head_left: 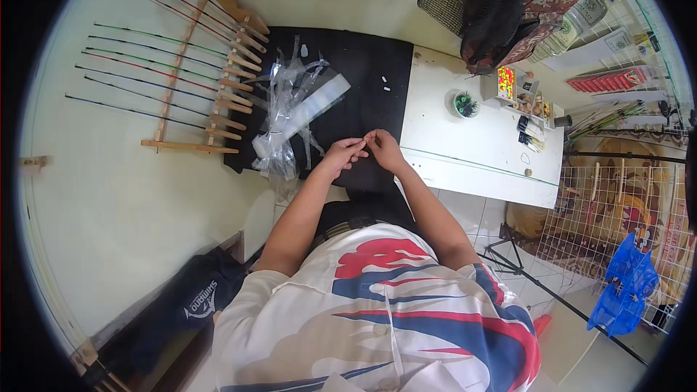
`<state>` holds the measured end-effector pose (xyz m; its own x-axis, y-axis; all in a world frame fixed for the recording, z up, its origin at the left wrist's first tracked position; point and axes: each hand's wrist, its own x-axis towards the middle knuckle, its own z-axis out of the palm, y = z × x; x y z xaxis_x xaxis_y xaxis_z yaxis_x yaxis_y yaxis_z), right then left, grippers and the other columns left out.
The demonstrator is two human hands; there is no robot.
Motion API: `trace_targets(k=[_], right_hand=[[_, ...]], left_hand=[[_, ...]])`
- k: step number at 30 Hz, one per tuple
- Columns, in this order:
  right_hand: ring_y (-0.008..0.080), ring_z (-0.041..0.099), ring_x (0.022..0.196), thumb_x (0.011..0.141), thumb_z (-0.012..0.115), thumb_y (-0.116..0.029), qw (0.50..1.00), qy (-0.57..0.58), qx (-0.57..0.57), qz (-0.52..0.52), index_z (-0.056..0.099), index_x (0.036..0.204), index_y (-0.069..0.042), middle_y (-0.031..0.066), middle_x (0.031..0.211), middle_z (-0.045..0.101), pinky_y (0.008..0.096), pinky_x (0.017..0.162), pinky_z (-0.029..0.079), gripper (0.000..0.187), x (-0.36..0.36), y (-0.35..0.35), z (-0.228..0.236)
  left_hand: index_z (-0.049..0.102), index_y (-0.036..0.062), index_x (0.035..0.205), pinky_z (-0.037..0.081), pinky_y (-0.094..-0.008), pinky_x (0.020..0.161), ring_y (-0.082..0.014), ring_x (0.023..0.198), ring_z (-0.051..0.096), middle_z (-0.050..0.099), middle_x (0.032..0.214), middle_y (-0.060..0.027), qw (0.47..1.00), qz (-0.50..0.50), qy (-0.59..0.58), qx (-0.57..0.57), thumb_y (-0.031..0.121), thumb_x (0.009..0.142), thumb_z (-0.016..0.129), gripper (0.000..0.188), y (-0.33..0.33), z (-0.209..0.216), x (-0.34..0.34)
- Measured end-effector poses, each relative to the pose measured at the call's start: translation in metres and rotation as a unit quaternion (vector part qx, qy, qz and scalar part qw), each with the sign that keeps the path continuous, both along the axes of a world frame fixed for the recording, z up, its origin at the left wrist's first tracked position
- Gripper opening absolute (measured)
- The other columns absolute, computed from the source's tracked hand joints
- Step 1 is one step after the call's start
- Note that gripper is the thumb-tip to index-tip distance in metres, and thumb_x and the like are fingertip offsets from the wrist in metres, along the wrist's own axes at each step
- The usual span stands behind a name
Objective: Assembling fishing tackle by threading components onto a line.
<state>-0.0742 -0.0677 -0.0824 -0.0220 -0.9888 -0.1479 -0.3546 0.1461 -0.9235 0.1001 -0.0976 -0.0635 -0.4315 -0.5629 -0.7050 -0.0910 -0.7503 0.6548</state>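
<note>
Plastic bags [283,101] just L of hands [343,156], pinched tog., can't tell if grasping

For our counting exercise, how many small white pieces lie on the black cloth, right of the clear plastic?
2: an upper white piece and a lower white piece, both beyond the right hand; more may be hidden.

Plastic wrapping [282,94] looks glossy and crinkled, the tabletop [374,54] matt, the rack [234,105] wooden.

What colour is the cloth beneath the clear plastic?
The cloth is black; it shows best in the head view.
</note>
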Motion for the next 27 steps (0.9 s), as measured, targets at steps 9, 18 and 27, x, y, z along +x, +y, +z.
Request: trace_targets(k=[9,18,27], right_hand=[[0.0115,0.06,0.076,0.093,0.062,-0.013,0.998,-0.062,-0.004,0.006,0.064,0.096,-0.001,0.0042,0.084,0.064,0.0267,0.07,0.047,0.013,-0.001,0.001,-0.012],[0.0162,0.063,0.076,0.091,0.06,-0.018,0.993,-0.01,0.087,-0.073,0.064,0.094,0.0,0.0081,0.08,0.066,0.0307,0.072,0.049,0.018,-0.006,0.001,-0.01],[0.036,0.068,0.081,0.086,0.061,-0.019,0.987,0.102,0.054,-0.11,0.067,0.09,-0.001,0.0196,0.083,0.069,0.0427,0.072,0.052,0.019,-0.009,0.006,0.0]], left_hand=[[0.064,0.0106,0.109,0.039,-0.0185,0.053,-0.0036,0.072,0.048,0.058,0.086,0.0032,0.998,0.022,-0.031,-0.055,0.027,0.095,0.064,0.022,0.004,-0.022,0.001],[0.066,0.0064,0.097,0.04,-0.0221,0.061,-0.007,0.073,0.051,0.057,0.081,0.0018,0.969,0.122,-0.123,-0.176,0.022,0.091,0.061,0.017,0.006,-0.021,0.006],[0.064,0.0075,0.097,0.041,-0.0216,0.061,-0.0057,0.079,0.055,0.064,0.091,0.0006,0.952,0.208,-0.084,-0.21,0.019,0.093,0.055,0.015,0.0,-0.014,0.005]])
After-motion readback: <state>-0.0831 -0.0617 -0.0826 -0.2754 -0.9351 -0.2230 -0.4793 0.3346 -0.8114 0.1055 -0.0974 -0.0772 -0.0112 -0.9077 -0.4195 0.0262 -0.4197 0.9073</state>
